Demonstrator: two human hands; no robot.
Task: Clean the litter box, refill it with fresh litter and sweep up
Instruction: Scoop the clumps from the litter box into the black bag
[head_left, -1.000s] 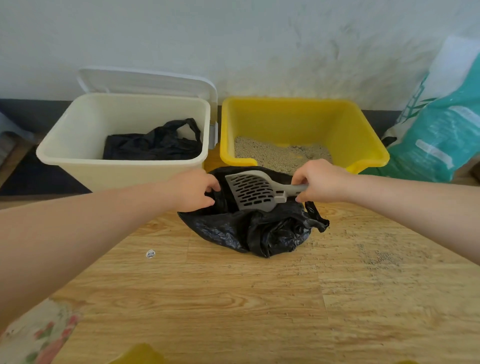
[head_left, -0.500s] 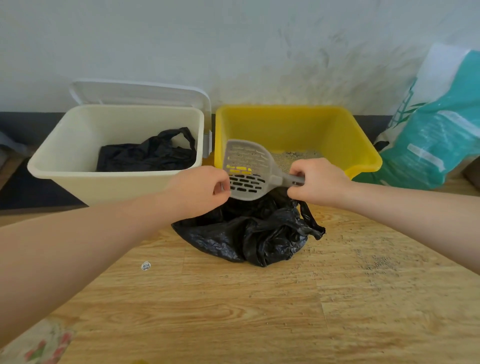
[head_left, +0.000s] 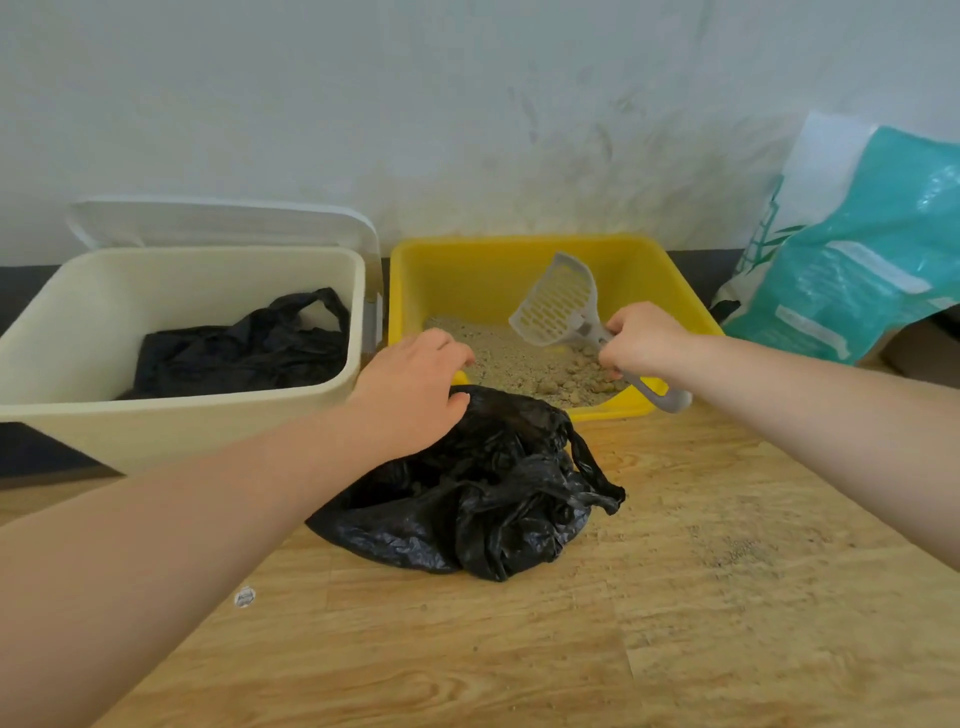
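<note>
Right hand (head_left: 641, 338) closed round handle of grey slotted scoop (head_left: 558, 304); scoop head raised and tilted over yellow litter box (head_left: 670, 291), slots empty, nothing carried. Handle end poked out past near rim of box. Left hand (head_left: 410, 389) rested on top edge of black bag (head_left: 467, 499), fingers curled at its mouth; could not tell whether plastic was truly pinched or only pressed down. Bag slumped on wooden floor (head_left: 519, 649), touching near rim of litter box, mouth facing box.

Used litter (head_left: 524, 358) lay in box, clumps gathered toward near right corner, just under right hand. Judged as scooping stage, early in task: clumps not yet out, refill and sweep not begun.

To do well, judged: scoop tip lowered flat behind clumps, slid under rather than stabbed, so clumps not broken. Lifted level, shaken gently above box to sift loose grains back through slots. Bag mouth held wide and close to rim, so short carry and little spilled. Tipped well inside bag, not at lip.

Loose grains (head_left: 737, 551) already scattered on floor right of bag; more likely if shaken hard.

Cream bin (head_left: 171, 415) left of box, lid up, another black bag (head_left: 244, 348) inside. Teal litter sack (head_left: 857, 265) leaned against wall at right, untouched.
</note>
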